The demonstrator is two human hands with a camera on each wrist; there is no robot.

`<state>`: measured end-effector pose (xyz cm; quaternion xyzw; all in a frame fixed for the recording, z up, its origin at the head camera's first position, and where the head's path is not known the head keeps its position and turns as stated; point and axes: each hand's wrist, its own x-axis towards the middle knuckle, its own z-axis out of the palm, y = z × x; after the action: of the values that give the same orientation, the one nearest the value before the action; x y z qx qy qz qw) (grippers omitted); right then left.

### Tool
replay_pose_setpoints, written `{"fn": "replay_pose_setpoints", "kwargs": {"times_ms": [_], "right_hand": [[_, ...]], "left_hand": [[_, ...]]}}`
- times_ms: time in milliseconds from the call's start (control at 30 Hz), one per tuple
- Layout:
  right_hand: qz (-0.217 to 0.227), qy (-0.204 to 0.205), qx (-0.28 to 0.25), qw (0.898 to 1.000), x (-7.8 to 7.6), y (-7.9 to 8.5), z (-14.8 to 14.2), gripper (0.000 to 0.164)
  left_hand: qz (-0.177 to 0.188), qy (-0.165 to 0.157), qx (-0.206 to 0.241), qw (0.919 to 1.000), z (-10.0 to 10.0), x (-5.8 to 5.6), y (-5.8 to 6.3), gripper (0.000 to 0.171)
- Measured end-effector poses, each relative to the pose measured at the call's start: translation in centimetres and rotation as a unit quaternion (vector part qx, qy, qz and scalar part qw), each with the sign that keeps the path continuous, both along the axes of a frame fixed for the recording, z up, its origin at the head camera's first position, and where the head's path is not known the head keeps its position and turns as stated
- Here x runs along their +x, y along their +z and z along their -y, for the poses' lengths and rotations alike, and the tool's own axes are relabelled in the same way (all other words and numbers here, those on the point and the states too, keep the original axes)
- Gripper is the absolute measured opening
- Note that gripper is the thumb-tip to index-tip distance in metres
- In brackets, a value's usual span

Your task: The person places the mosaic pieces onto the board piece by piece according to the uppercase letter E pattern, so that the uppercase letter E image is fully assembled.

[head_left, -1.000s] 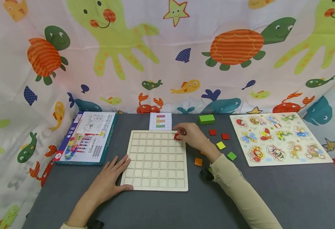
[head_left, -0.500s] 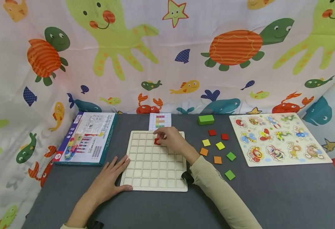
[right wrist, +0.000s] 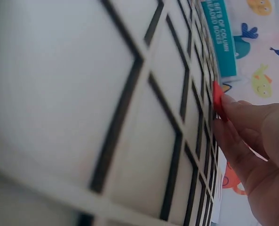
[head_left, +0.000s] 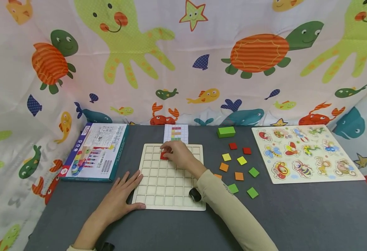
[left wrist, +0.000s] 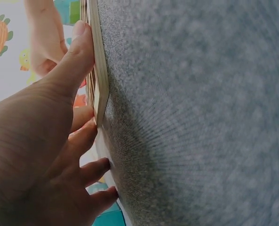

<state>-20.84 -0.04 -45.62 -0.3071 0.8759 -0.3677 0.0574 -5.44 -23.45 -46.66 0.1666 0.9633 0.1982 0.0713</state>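
Here our right hand [head_left: 179, 153] pinches a red tile [head_left: 163, 156] at the grid board [head_left: 160, 180], our left hand [head_left: 119, 192] spread at its edge; releasing off-centre might leave the tile crooked.

Teal box [right wrist: 227, 63] side: "SETS OF COLUMN BEADED BOXES"; its other print too small.

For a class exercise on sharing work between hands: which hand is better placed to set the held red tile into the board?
Right, probably: the right hand pinches the red tile at the far part of the board, while the left hand rests at its left edge, away from the tile.
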Motion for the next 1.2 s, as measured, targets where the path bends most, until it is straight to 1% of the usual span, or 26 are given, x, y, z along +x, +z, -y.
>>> {"fn": "replay_pose_setpoints", "kwargs": {"times_ms": [67, 200, 433, 533, 667, 800, 933, 1067, 1200], "right_hand": [[0.004, -0.003, 0.015, 1.0, -0.1, -0.1, 0.1, 0.019], [-0.001, -0.004, 0.036, 0.999, 0.0, -0.3, 0.2, 0.019], [0.005, -0.018, 0.036, 0.999, 0.4, -0.3, 0.4, 0.019], [0.016, -0.018, 0.04, 0.999, 0.6, 0.1, 0.2, 0.02], [0.035, -0.016, 0.036, 0.999, 1.0, 1.1, -0.8, 0.022], [0.035, -0.001, 0.027, 0.999, 1.5, 1.8, -2.8, 0.023], [0.024, 0.001, 0.02, 1.0, 1.6, 2.5, -5.9, 0.024], [0.012, -0.019, 0.032, 0.999, 1.0, 3.1, -9.7, 0.027], [0.002, -0.059, 0.055, 0.997, 0.1, 3.3, -14.0, 0.029]], "left_hand": [[0.001, 0.001, 0.002, 1.0, 0.0, 0.0, -0.1, 0.099], [0.001, 0.004, 0.007, 1.0, -0.1, 0.0, -0.1, 0.1], [0.0, 0.005, 0.012, 0.9999, -0.1, 0.1, 0.0, 0.099], [0.001, 0.004, 0.013, 0.9999, -0.1, 0.1, 0.0, 0.099], [0.0, 0.005, 0.013, 0.9999, -0.2, 0.1, 0.0, 0.098], [0.002, 0.006, 0.013, 0.9999, -0.1, 0.3, -0.1, 0.099], [0.004, 0.006, 0.008, 0.9999, -0.1, 0.3, -0.3, 0.1], [0.002, 0.005, 0.008, 1.0, -0.1, 0.2, -0.3, 0.1], [-0.001, 0.005, 0.011, 0.9999, -0.1, 0.1, -0.4, 0.1]]}}
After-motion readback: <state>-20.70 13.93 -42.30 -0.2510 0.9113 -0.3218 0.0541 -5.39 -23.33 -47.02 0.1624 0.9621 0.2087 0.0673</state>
